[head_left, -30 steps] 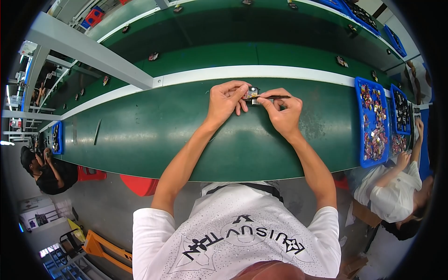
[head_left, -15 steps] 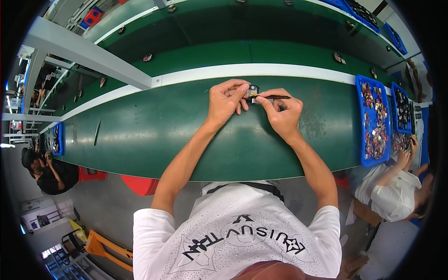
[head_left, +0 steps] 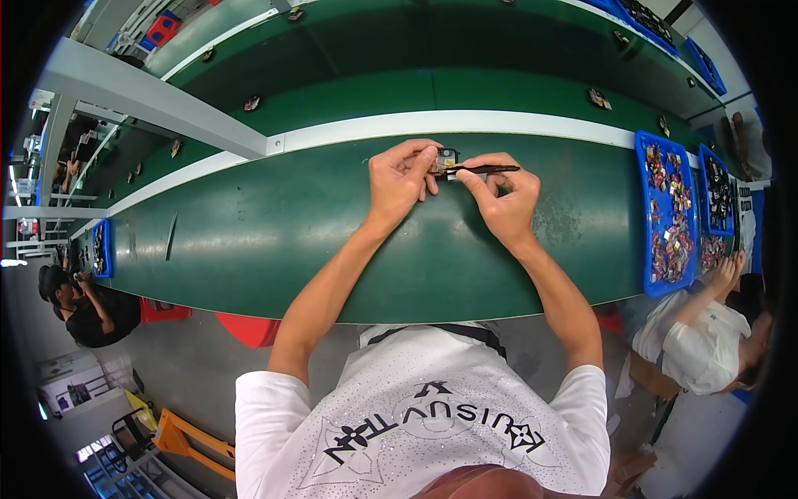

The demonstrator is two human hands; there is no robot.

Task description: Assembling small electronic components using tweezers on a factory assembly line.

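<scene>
My left hand is closed on a small black-framed electronic device, pinched at its left edge between thumb and fingers. Its inside shows yellowish and silvery parts, too small to make out. From the other side my right hand grips a pair of dark tweezers like a pen. The tweezers' tip reaches the lower part of the device; what it touches there cannot be seen. Both hands are above the green table, near its far edge.
A white rail divides the table from a green belt carrying small devices. At right stand a blue tray of colourful small parts and another blue tray of black pieces. Another thin tool lies left. People sit at both ends.
The devices on the belt have shifted slightly left. My hands stay nearly in place, with the device and tweezers tilted a little differently. At right, a co-worker's hands have drawn together.
</scene>
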